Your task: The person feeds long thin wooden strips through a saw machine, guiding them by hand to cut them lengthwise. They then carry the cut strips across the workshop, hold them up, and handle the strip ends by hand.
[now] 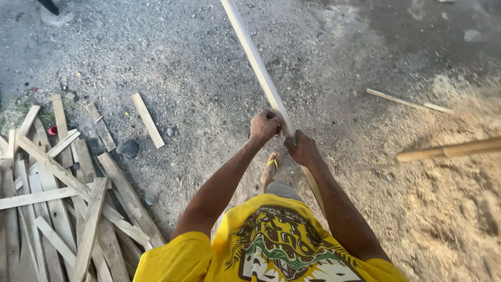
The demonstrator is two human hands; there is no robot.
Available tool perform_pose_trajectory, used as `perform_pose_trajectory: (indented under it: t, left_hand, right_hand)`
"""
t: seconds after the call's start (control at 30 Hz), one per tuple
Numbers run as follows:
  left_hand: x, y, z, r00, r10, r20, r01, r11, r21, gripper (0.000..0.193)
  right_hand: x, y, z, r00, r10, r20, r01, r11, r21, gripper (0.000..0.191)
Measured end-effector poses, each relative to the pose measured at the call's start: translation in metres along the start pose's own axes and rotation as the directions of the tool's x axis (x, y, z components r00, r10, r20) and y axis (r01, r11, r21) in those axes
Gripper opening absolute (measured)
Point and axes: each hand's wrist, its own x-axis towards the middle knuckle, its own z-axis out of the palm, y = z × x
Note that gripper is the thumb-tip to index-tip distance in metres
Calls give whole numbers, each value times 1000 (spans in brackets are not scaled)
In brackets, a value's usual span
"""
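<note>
While both hands grip it, the long pale wooden slat (259, 68) runs from near the body far up over the gravel ground (182, 62). Left hand (265, 125) and right hand (301, 149) close around it, just beside each other. Scrap boards (68, 193) lie piled at near left, sawdust (443, 209) at right.

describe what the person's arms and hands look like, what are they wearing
Both arms are bare from the short sleeves down. The left hand and right hand wear no gloves, and no watch or rings show. The sleeves belong to a bright yellow t-shirt with a dark brown, green and white graphic on the front. One foot wears a yellow-strapped flip-flop.
</note>
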Motion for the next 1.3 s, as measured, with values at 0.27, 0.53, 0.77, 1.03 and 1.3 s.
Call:
perform_pose_trajectory:
  t: [0.27, 0.53, 0.77, 1.03, 1.3]
  left_hand:
    - [116, 39, 12, 999, -49, 7, 49, 990, -134, 22]
    - [222, 81, 53, 985, -47, 165, 53, 998, -32, 26]
    - [316, 108, 71, 957, -33, 287, 54, 996, -68, 25]
    - [444, 131, 89, 860, 50, 507, -108, 990, 86, 26]
    - [532, 163, 121, 685, 88, 723, -309, 934, 179, 28]
  right_hand:
    - [132, 4, -21, 991, 118, 66, -117, 993, -20, 40]
    - [236, 59, -53, 985, 119, 126, -127, 990, 60, 44]
    - [309, 86, -61, 991, 119, 56, -126, 982, 141, 47]
    - [400, 74, -73, 928, 363, -86, -348, 925, 152, 48]
    - [455, 34, -100, 751, 628, -205, -556, 768, 318, 46]
